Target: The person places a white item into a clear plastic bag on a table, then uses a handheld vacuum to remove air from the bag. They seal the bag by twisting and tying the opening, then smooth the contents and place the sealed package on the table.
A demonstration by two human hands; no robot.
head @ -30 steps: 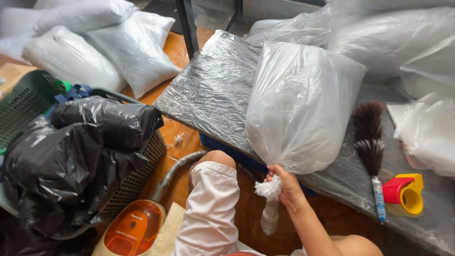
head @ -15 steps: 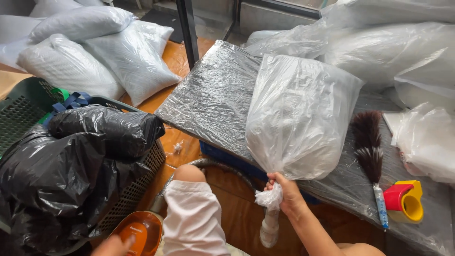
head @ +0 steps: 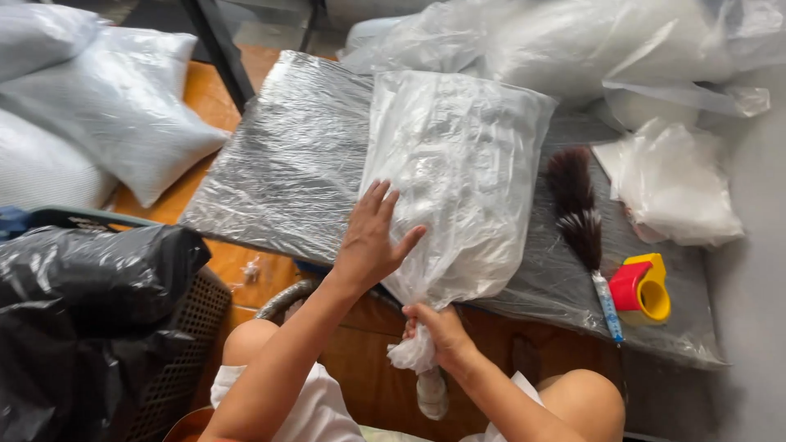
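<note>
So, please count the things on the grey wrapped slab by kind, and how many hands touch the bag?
Clear filled bag: 1
Feather duster: 1
Red and yellow tape dispenser: 1
Hands on the bag: 2, left hand flat on it, right hand gripping its neck
Total: 3 things, 2 hands

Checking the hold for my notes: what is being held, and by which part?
The right hand grips the clear plastic bag by its twisted neck; the left hand lies flat on its side.
</note>
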